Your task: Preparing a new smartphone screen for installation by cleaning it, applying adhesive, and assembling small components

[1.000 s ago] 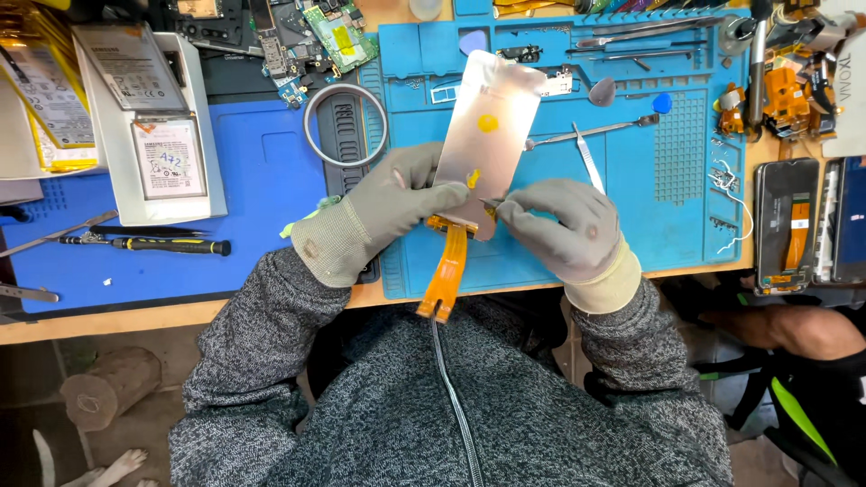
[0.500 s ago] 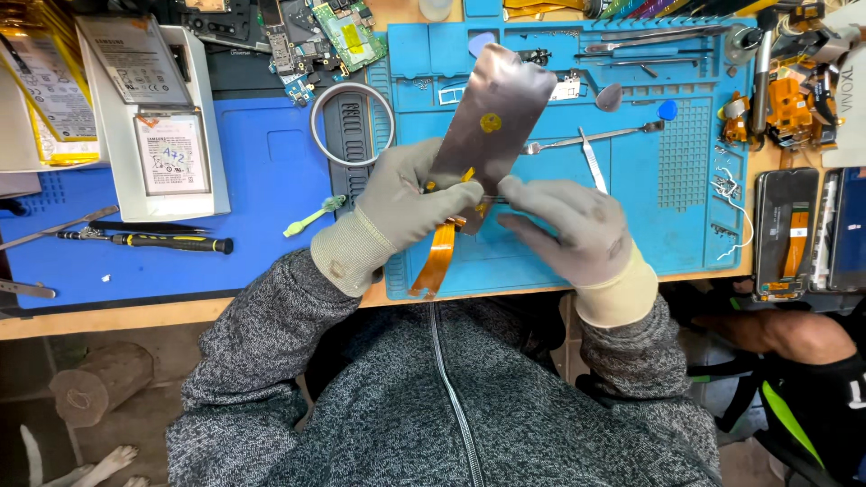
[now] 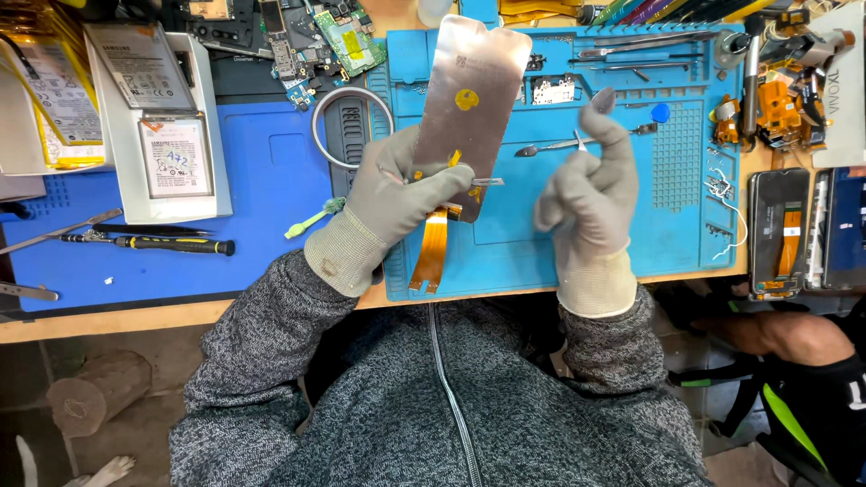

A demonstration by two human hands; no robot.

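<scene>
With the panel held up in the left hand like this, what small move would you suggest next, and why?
Probably bring the right hand back to the panel's lower edge: it is lifted clear and open, while the left hand alone grips the panel, tweezers lie at its thumb, and the orange ribbon dangles loose.

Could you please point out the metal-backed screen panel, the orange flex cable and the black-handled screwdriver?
metal-backed screen panel (image 3: 469, 99): head view, middle of its back.
orange flex cable (image 3: 431, 252): head view, mid-strip.
black-handled screwdriver (image 3: 180, 244): head view, handle.

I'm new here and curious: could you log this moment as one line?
left hand: holds metal-backed screen panel upright | orange flex cable: hangs below | right hand: lifted, apart from panel | blue mat: underneath
</scene>
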